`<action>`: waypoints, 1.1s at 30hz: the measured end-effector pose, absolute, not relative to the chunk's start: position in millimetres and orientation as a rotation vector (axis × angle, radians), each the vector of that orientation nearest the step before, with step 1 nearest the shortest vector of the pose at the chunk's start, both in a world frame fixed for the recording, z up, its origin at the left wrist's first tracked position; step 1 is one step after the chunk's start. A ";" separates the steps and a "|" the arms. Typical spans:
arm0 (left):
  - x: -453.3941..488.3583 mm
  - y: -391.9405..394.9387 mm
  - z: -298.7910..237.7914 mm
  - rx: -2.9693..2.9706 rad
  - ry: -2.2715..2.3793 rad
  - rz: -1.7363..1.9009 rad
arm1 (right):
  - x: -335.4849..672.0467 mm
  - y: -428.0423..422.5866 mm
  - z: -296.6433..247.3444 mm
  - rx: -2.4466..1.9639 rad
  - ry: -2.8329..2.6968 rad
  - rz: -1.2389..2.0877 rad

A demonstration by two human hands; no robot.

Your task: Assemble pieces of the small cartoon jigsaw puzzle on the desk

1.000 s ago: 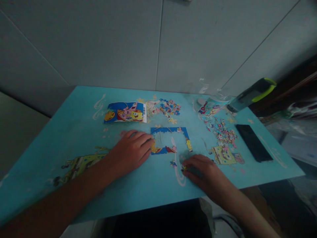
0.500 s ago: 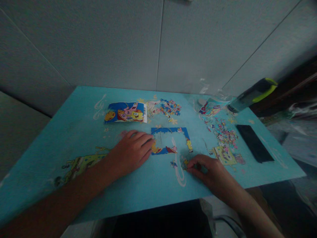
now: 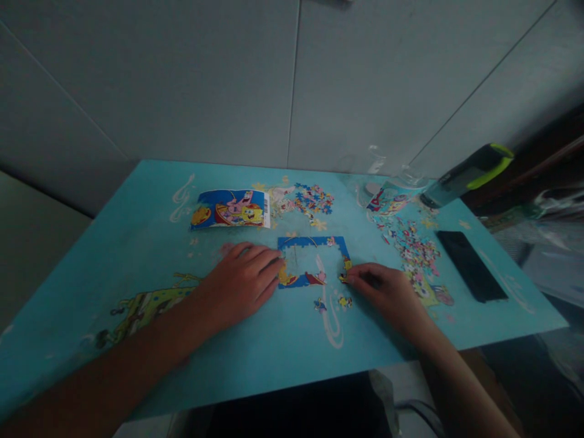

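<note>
A partly joined jigsaw border (image 3: 310,241), mostly blue, lies on the turquoise table (image 3: 255,359), with a gap along its bottom edge. My left hand (image 3: 246,277) rests palm down at its left side, fingers stretched and fingertips touching the edge pieces. At the lower right corner my right hand (image 3: 381,285) pinches a small dark-and-yellow jigsaw piece (image 3: 343,278) against the end of the right side. The fingertips partly cover that piece. Just below lie two loose pieces, one yellow (image 3: 345,302) and one blue (image 3: 320,305).
A picture sheet (image 3: 232,208) lies behind the border, beside a heap of blue pieces (image 3: 314,199). More mixed pieces (image 3: 415,246) spread at the right, near a black phone (image 3: 472,266). Behind them stand a clear plastic container (image 3: 396,198) and a tilted dark bottle (image 3: 465,176).
My right hand has moved up from the loose pieces to the border's lower right corner, bringing a piece. The yellow loose piece is now uncovered. My left hand has stayed put.
</note>
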State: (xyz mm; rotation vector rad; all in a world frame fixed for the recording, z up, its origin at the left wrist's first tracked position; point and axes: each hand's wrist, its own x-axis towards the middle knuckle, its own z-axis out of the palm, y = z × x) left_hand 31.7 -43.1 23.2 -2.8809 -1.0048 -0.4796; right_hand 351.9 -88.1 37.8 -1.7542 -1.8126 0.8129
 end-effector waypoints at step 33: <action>30.7 -43.9 22.8 -2.905 -1.026 -0.468 | 353.1 -112.4 24.3 -1.546 -2.171 0.376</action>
